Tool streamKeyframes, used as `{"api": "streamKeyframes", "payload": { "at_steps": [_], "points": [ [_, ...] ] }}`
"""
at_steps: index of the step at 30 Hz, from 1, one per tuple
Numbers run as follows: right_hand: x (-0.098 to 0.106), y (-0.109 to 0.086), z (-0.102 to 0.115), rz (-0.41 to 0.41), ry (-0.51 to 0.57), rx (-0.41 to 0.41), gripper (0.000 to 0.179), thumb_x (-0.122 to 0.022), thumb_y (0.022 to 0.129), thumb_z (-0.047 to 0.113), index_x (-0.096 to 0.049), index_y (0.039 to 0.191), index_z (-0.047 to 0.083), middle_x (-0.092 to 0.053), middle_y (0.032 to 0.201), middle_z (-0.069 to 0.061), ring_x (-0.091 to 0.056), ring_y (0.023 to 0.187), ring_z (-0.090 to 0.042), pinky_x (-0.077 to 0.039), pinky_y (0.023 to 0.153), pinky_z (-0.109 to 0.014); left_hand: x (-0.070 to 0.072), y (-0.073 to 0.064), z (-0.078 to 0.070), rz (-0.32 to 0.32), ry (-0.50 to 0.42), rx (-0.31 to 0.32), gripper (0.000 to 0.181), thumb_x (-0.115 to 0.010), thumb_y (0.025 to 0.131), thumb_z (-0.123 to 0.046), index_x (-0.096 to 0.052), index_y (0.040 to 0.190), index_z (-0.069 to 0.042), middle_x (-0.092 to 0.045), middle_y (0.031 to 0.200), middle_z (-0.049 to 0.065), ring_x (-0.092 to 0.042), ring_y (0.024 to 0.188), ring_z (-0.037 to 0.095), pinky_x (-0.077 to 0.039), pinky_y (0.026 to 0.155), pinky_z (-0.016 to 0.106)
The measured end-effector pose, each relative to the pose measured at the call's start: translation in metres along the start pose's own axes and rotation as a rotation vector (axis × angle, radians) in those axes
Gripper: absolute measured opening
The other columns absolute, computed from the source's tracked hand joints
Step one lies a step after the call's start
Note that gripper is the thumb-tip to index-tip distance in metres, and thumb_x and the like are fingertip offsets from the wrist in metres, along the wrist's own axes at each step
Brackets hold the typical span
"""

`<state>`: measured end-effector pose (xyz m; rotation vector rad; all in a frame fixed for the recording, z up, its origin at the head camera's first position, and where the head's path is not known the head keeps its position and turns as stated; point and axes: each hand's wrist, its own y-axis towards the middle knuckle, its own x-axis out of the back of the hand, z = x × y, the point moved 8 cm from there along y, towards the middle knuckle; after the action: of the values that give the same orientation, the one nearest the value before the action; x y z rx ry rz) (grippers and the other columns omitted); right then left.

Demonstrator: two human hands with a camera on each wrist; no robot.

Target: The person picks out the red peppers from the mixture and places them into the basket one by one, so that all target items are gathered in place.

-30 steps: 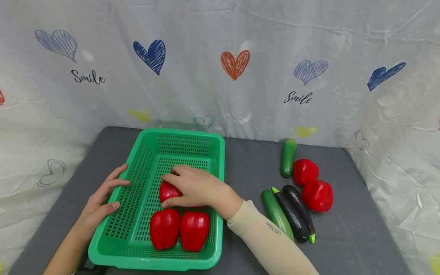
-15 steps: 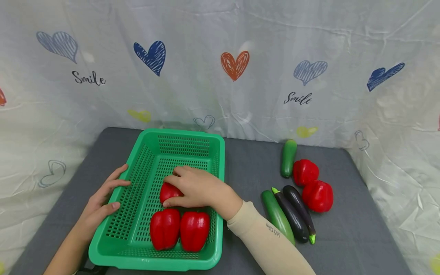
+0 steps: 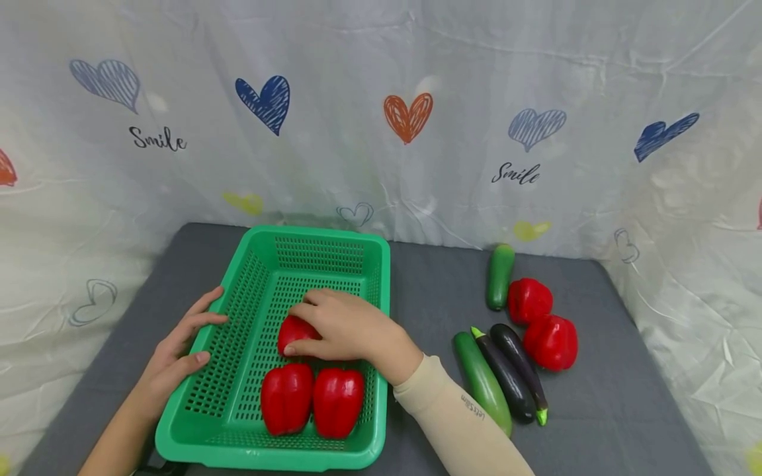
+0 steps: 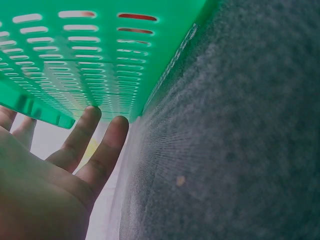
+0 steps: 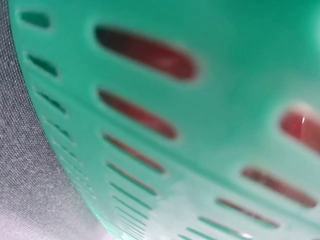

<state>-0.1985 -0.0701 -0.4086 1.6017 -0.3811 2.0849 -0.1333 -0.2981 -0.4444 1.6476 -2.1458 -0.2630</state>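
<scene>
In the head view, my right hand [image 3: 348, 325] is inside a green basket [image 3: 238, 457], its fingers and thumb curled around a red bell pepper [image 3: 292, 334]. My palm hides much of that pepper. Two more red bell peppers, one on the left [image 3: 286, 398] and one on the right [image 3: 338, 402], sit side by side at the basket's near end. My left hand [image 3: 172, 360] lies against the basket's left rim with thumb and fingers spread. The left wrist view shows two fairly straight fingers [image 4: 107, 150] under the rim beside the slotted wall [image 4: 90, 47].
On the grey cloth [image 3: 428, 297] to the right lie two zucchini, one far [image 3: 500, 276] and one near [image 3: 483, 383], two eggplants [image 3: 506, 377], and two red bell peppers [image 3: 550, 342]. A white curtain [image 3: 333, 165] hangs behind. The right wrist view shows the basket wall [image 5: 225, 100] up close.
The head view has tilted slightly, shifting everything a little lower. My right hand keeps hold of the pepper in nearly the same spot; the left hand stays at the rim.
</scene>
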Motion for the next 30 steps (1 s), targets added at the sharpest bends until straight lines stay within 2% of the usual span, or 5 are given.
{"api": "streamKeyframes", "payload": {
  "at_steps": [5, 10, 19, 30],
  "points": [
    [0.003, -0.002, -0.002, -0.038, 0.019, -0.005, 0.055, -0.066, 0.104, 0.060, -0.071, 0.139, 0.018, -0.065, 0.122, 0.004, -0.059, 0.109, -0.009, -0.052, 0.097, -0.026, -0.001, 0.001, -0.003, 0.007, -0.013, -0.031, 0.049, -0.042, 0.096, 0.017, -0.051, 0.145, 0.015, -0.021, 0.179, 0.020, -0.015, 0.166, 0.021, -0.022, 0.119, 0.022],
    [0.009, -0.003, -0.002, -0.109, 0.024, 0.025, 0.054, -0.069, 0.104, 0.056, -0.073, 0.138, 0.015, -0.067, 0.120, 0.002, -0.060, 0.108, -0.009, -0.051, 0.098, -0.025, -0.001, 0.002, -0.004, 0.006, -0.019, -0.053, 0.051, -0.043, 0.094, 0.019, -0.051, 0.144, 0.016, -0.022, 0.179, 0.020, -0.016, 0.166, 0.022, -0.022, 0.120, 0.022],
    [0.017, -0.006, -0.001, -0.181, 0.059, 0.061, 0.049, -0.070, 0.105, 0.050, -0.074, 0.136, 0.011, -0.069, 0.125, 0.000, -0.063, 0.113, -0.011, -0.050, 0.102, -0.023, -0.002, 0.001, -0.004, -0.002, -0.004, -0.018, 0.049, -0.043, 0.096, 0.016, -0.051, 0.144, 0.015, -0.022, 0.179, 0.019, -0.016, 0.166, 0.020, -0.022, 0.120, 0.021],
    [0.030, -0.010, 0.003, -0.310, 0.070, 0.157, 0.037, -0.074, 0.105, 0.039, -0.077, 0.131, 0.012, -0.070, 0.127, -0.001, -0.064, 0.118, -0.015, -0.049, 0.105, -0.026, -0.001, 0.002, -0.004, 0.003, -0.020, -0.059, 0.051, -0.043, 0.094, 0.019, -0.051, 0.144, 0.016, -0.023, 0.179, 0.020, -0.016, 0.166, 0.022, -0.021, 0.120, 0.022]
  ]
}}
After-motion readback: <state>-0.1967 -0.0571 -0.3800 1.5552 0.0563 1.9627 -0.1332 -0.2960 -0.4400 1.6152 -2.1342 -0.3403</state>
